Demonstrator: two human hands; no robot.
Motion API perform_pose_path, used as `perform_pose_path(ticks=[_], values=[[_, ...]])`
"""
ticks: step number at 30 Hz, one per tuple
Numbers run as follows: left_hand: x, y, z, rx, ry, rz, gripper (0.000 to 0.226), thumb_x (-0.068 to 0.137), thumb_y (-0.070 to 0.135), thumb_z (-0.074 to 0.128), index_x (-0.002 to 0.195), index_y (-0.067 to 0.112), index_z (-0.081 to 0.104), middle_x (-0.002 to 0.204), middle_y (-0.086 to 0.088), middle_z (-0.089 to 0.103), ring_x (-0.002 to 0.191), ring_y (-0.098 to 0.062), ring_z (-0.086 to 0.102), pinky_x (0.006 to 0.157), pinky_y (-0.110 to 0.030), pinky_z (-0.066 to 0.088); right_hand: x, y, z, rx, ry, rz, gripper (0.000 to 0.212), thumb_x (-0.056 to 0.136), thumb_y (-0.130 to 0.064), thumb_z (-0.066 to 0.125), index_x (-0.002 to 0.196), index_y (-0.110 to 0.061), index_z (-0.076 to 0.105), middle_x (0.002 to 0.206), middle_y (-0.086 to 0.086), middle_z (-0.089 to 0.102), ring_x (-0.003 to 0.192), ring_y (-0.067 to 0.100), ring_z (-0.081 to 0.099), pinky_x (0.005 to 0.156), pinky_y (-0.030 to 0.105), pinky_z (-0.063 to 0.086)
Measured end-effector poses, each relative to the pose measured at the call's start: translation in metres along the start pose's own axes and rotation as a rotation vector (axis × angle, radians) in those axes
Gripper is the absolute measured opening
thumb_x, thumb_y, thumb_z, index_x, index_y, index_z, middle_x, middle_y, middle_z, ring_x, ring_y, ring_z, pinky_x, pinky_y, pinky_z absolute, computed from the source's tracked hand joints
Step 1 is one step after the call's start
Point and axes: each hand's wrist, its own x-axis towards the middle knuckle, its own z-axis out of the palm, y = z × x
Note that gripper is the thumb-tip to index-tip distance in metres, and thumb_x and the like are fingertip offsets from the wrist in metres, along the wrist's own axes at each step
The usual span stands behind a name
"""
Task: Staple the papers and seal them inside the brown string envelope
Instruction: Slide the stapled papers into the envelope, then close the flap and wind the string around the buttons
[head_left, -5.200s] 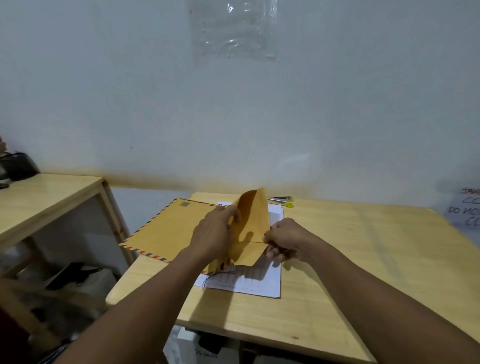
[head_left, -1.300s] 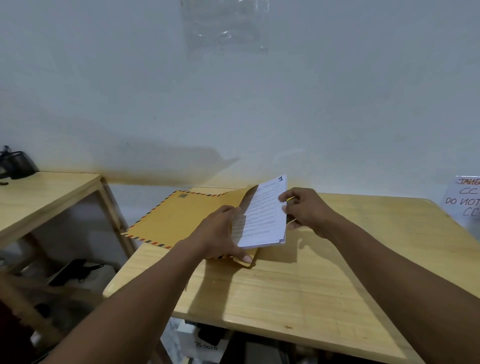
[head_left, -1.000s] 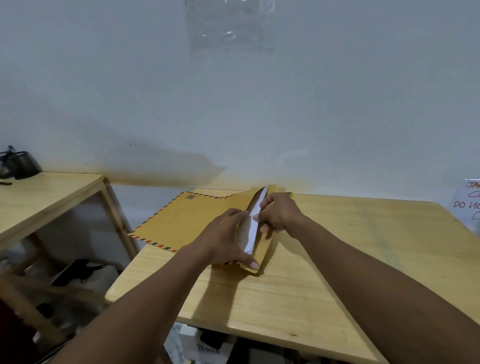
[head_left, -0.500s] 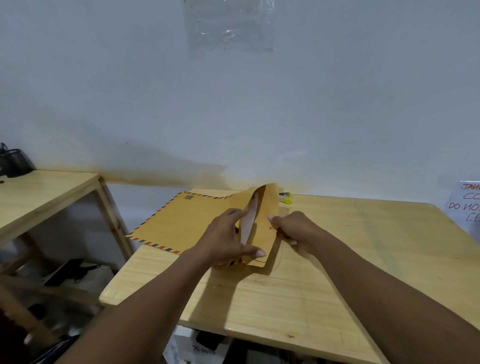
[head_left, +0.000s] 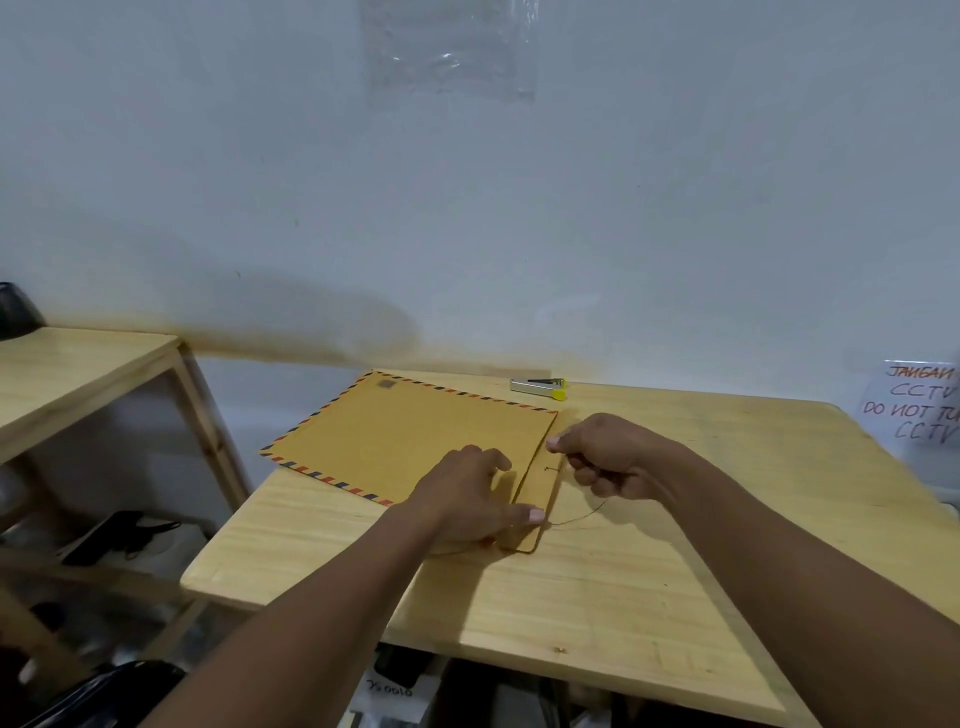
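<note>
The brown string envelope (head_left: 415, 441) lies flat on the wooden table (head_left: 675, 571), its striped edges at the left and back. Its flap (head_left: 540, 493) is folded down on the right side. My left hand (head_left: 467, 501) presses flat on the envelope beside the flap, thumb on the flap's lower edge. My right hand (head_left: 608, 460) sits just right of the flap and pinches the thin dark string (head_left: 576, 517), which curves loose over the table. The papers are out of sight. A silver stapler with a yellow end (head_left: 537, 387) lies behind the envelope.
A second wooden table (head_left: 78, 369) stands to the left with dark items under it. A handwritten paper sign (head_left: 914, 410) leans at the far right against the wall. Boxes show beneath the front edge.
The papers went into the envelope. The flap, upright half a second ago, now lies folded down. My right hand moved from the flap to the string; my left hand flattened onto the envelope.
</note>
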Motion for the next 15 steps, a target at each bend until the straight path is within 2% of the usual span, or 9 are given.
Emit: perform_pose_path(ticks=[4,6,8,10,12,14,15], values=[[0.003,0.006,0.003,0.028,0.056,-0.082,0.090,0.078,0.083,0.052,0.143,0.020,0.052,0.132,-0.001,0.061,0.121,-0.023,0.055,0.096,-0.044,0.052,-0.013,-0.022,-0.021,-0.726,0.090,-0.112,0.014,0.096,-0.014,0.060,0.097,-0.004,0.070,0.059,0.005,0.040,0.048,0.020,0.031,0.045,0.023,0.028],[0.004,0.011,0.004,0.053,0.088,-0.138,0.093,0.080,0.086,0.043,0.139,0.016,0.054,0.129,-0.004,0.063,0.120,-0.026,0.056,0.095,-0.046,0.052,-0.018,-0.033,-0.025,-0.942,0.095,-0.156,0.015,0.093,-0.019,0.064,0.093,-0.007,0.072,0.061,0.007,0.047,0.051,0.024,0.037,0.050,0.028,0.034],[0.002,0.016,0.006,0.146,0.049,-0.154,0.099,0.072,0.092,0.045,0.135,0.017,0.055,0.131,-0.005,0.056,0.126,-0.027,0.048,0.098,-0.048,0.048,-0.020,-0.042,-0.023,-0.993,0.068,-0.264,0.015,0.091,-0.027,0.069,0.089,-0.013,0.074,0.068,0.001,0.057,0.062,0.022,0.050,0.058,0.030,0.042],[-0.003,0.018,0.009,0.232,0.008,-0.131,0.099,0.068,0.093,0.049,0.133,0.020,0.057,0.135,-0.005,0.049,0.130,-0.028,0.041,0.101,-0.049,0.045,-0.023,-0.047,-0.016,-0.973,0.074,-0.408,0.013,0.092,-0.027,0.070,0.091,-0.015,0.074,0.071,-0.010,0.056,0.066,0.010,0.051,0.061,0.025,0.041],[-0.007,0.016,0.005,0.205,0.012,-0.087,0.080,0.078,0.081,0.052,0.127,0.019,0.063,0.133,-0.005,0.052,0.126,-0.027,0.044,0.100,-0.046,0.045,-0.022,-0.050,-0.011,-0.963,0.108,-0.526,0.015,0.093,-0.027,0.069,0.098,-0.015,0.076,0.071,-0.015,0.052,0.066,0.003,0.048,0.059,0.021,0.036],[-0.011,0.008,-0.004,0.095,0.004,-0.017,0.049,0.090,0.058,0.056,0.101,0.012,0.070,0.113,-0.007,0.062,0.106,-0.026,0.054,0.088,-0.037,0.049,-0.017,-0.050,-0.007,-0.926,0.119,-0.594,0.016,0.093,-0.029,0.069,0.098,-0.016,0.076,0.071,-0.013,0.054,0.065,0.001,0.050,0.059,0.020,0.034],[-0.012,0.003,-0.009,0.054,-0.018,0.018,0.042,0.094,0.048,0.058,0.088,0.007,0.068,0.099,-0.009,0.064,0.096,-0.026,0.056,0.080,-0.034,0.049,-0.013,-0.051,-0.004,-0.906,0.111,-0.614,0.016,0.093,-0.029,0.069,0.098,-0.017,0.076,0.073,-0.011,0.058,0.065,-0.001,0.051,0.059,0.020,0.034]])
